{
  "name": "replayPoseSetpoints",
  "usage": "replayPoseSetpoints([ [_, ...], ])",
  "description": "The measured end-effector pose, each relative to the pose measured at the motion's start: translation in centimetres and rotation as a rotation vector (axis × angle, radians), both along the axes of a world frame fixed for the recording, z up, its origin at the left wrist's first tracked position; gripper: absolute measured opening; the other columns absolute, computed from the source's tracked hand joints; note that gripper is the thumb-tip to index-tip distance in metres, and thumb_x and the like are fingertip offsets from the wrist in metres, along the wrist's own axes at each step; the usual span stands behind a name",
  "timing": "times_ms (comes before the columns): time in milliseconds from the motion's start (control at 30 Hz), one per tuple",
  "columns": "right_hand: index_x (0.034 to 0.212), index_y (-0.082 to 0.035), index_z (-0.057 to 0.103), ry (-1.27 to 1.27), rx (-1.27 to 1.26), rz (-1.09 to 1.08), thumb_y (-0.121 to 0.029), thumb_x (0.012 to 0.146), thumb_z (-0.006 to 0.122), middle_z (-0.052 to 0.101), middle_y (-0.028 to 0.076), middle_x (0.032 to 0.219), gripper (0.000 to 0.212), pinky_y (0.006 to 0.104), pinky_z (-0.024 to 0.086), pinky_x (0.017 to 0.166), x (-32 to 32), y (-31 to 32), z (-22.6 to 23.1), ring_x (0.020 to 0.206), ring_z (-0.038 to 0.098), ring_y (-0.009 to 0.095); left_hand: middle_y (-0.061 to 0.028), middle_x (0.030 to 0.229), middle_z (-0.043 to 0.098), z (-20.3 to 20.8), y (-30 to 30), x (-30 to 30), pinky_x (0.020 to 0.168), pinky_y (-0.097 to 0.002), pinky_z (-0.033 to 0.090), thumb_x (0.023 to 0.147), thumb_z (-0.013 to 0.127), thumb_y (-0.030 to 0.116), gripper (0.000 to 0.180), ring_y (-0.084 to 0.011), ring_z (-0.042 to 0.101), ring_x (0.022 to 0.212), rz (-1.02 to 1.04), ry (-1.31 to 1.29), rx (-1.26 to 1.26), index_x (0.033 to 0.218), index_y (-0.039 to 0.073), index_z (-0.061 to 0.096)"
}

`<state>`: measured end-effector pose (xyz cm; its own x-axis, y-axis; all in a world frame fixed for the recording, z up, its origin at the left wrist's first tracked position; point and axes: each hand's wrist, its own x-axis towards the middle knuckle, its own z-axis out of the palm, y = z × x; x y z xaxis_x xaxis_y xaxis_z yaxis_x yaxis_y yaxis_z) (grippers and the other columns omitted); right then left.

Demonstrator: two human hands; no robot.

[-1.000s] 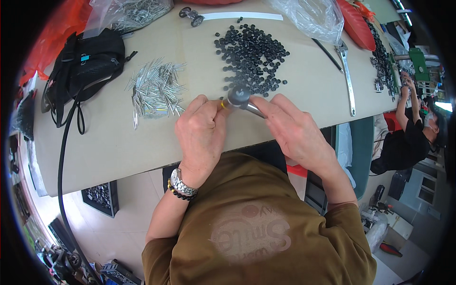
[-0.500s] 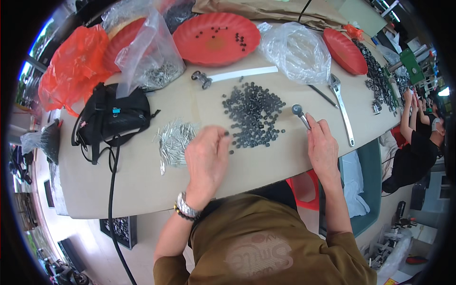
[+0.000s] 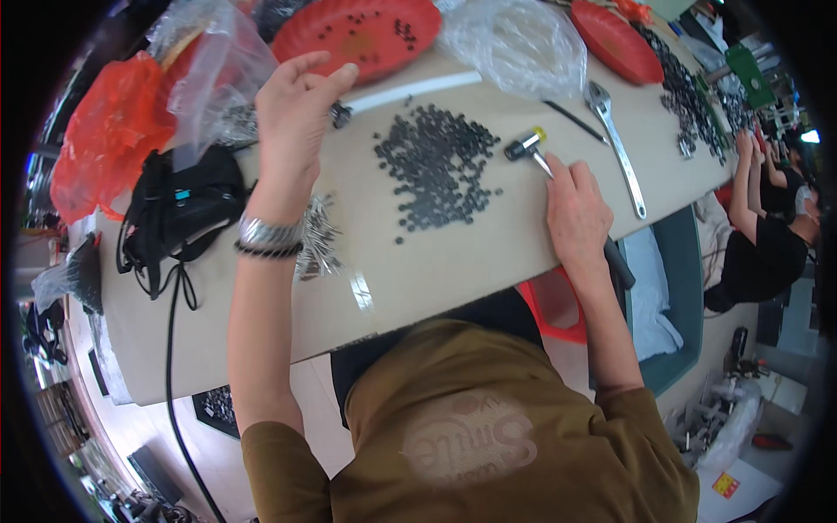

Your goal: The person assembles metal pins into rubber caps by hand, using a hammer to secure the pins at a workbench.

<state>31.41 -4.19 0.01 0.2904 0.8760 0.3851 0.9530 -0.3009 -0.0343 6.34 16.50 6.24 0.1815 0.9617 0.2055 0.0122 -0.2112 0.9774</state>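
My right hand (image 3: pixel 580 209) is wrapped round the handle of a small two-faced mallet (image 3: pixel 525 146), whose head is black with a yellow end. That head hovers beside a spread pile of small black round pieces (image 3: pixel 436 166). Raised over the far left of the table, my left hand (image 3: pixel 296 113) has its thumb and fingers apart, with nothing seen in it. Beyond its fingers stands a red scalloped plate (image 3: pixel 384 26) with a few black bits on it. Thin silvery metal pins (image 3: pixel 321 240) lie in a heap, partly hidden by my left wrist.
A black pouch (image 3: pixel 187 196) and a red plastic bag (image 3: pixel 109 139) lie at left. A wrench (image 3: pixel 617 148), a dark rod (image 3: pixel 575 122), clear plastic (image 3: pixel 523 48) and another red plate (image 3: pixel 617 39) lie at right. A green bin (image 3: pixel 684 296) stands beside the table; people work beyond.
My left hand has gone from the near edge of the black pieces up and left towards the red plate, its fingers spreading. The mallet has turned, showing its yellow end.
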Motion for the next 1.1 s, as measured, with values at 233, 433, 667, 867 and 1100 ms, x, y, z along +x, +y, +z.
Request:
replayPoseSetpoints([
  [233,0.106,-0.014,0.070,0.054,0.196,0.258,-0.010,0.078,0.077,0.058,0.003,0.093,0.029,0.0398,0.043,0.083,-1.0,0.3,0.8,0.092,0.059,0.023,-0.0107,0.103,0.059,-2.1,-10.6,-3.9,0.076,-0.0272,0.051,0.094,0.059,-0.006,0.032,-0.0205,0.057,0.086,-0.074,-0.770,-0.868,0.126,-0.007,0.057],
  [433,0.081,-0.013,0.067,0.285,0.084,0.441,-0.015,0.072,0.082,0.059,0.000,0.085,0.017,0.0382,0.039,0.078,-5.9,0.2,0.7,0.089,0.058,0.021,-0.0139,0.107,0.066,-5.9,-15.3,-6.6,0.096,-0.0339,0.057,0.095,0.055,-0.010,0.023,-0.0299,0.066,0.104,-0.090,-0.815,-0.837,0.117,-0.005,0.059],
  [667,0.079,-0.012,0.067,0.315,0.084,0.414,-0.012,0.071,0.080,0.058,0.000,0.079,0.016,0.0381,0.039,0.075,-7.4,0.3,-0.4,0.083,0.056,0.023,-0.0122,0.114,0.067,-6.3,-16.6,-6.1,0.107,-0.0424,0.055,0.098,0.057,-0.008,0.025,-0.0350,0.062,0.124,-0.261,-1.005,-0.739,0.121,0.000,0.061],
  [867,0.087,-0.011,0.070,0.396,0.089,0.604,-0.002,0.076,0.075,0.060,0.002,0.084,0.014,0.0377,0.039,0.072,-10.2,0.5,-0.5,0.080,0.056,0.024,-0.0114,0.114,0.068,-6.1,-16.9,-6.0,0.105,-0.0446,0.055,0.099,0.058,-0.004,0.023,-0.0352,0.064,0.121,-0.161,-0.996,-0.758,0.121,0.001,0.060],
  [1100,0.091,-0.009,0.071,0.543,0.099,0.638,0.003,0.077,0.072,0.060,0.003,0.090,0.019,0.0372,0.041,0.076,-10.7,1.4,0.1,0.085,0.057,0.024,-0.0114,0.115,0.068,-6.7,-16.7,-8.3,0.102,-0.0366,0.059,0.100,0.059,-0.003,0.024,-0.0279,0.065,0.121,-0.292,-1.087,-0.700,0.124,0.001,0.059],
])
